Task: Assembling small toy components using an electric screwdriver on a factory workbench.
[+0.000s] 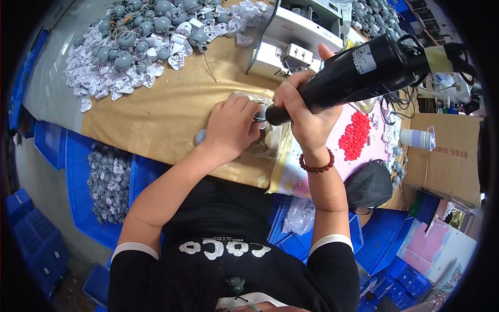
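My right hand (313,117) is wrapped round a black electric screwdriver (348,75), its nose pointing down and to the left. At that nose, my left hand (232,125) is closed on a small grey part (260,115), pinched between thumb and fingers. The left hand hides most of this part, and the screwdriver's bit cannot be made out. Under both hands lies a clear plastic-like sheet (267,143) on the brown-covered table (156,125). Just left of my left wrist rests a round grey piece (200,137).
Grey round parts (125,60) and white plastic pieces (83,67) are heaped at the far left. A white-and-metal machine (299,31) stands at the back. Red pieces (356,136), a black mesh bag (369,183) and a white cup (417,139) lie right. Blue bins (78,192) border the table's near side.
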{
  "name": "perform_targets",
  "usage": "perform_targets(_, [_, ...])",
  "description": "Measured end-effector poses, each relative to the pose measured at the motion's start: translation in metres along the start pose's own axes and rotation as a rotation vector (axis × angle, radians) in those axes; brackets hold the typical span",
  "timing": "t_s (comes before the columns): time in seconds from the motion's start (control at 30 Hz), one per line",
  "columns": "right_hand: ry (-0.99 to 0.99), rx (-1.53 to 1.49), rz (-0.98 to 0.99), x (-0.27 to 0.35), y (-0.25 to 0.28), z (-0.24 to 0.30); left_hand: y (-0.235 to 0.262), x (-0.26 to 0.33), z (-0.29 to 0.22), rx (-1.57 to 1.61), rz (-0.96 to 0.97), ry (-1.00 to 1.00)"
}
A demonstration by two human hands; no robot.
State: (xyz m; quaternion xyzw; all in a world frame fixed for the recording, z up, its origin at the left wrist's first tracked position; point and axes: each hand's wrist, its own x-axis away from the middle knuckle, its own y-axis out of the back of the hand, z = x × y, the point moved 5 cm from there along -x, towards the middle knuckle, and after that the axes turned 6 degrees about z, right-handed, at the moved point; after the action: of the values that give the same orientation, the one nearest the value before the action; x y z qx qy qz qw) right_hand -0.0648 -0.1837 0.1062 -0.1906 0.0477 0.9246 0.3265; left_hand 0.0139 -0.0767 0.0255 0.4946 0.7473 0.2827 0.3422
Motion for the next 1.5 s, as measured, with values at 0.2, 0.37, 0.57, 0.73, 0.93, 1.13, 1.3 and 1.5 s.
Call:
perform_targets(0.2, [-0.012,0.021,0.002,0.004,-0.002,-0.002,0.001,0.000,0.002,0.015,-0.039,-0.044])
perform_targets(0.37, [0.103,0.066,0.088,0.015,-0.001,-0.012,0.000,-0.001,0.004,0.053,-0.011,-0.020])
perform_targets(0.57, [0.098,0.090,0.009,0.023,-0.007,-0.014,0.003,-0.002,0.004,0.064,-0.002,-0.024])
perform_targets(0.73, [0.233,0.281,0.196,0.023,-0.005,-0.014,0.003,-0.002,0.003,0.070,-0.016,-0.027])
perform_targets(0.93, [0.039,-0.021,0.024,0.024,-0.005,-0.016,0.003,-0.001,0.003,0.072,0.019,0.001])
perform_targets(1.13, [-0.036,-0.104,-0.104,0.012,0.019,-0.007,0.001,0.001,0.004,0.080,0.023,0.012])
perform_targets(1.3, [-0.200,0.045,-0.446,0.004,0.122,-0.045,0.000,0.007,0.002,0.138,-0.040,0.044])
perform_targets(1.5, [-0.277,0.275,-0.445,0.038,0.147,-0.087,-0.003,0.010,0.001,0.149,-0.048,-0.018])
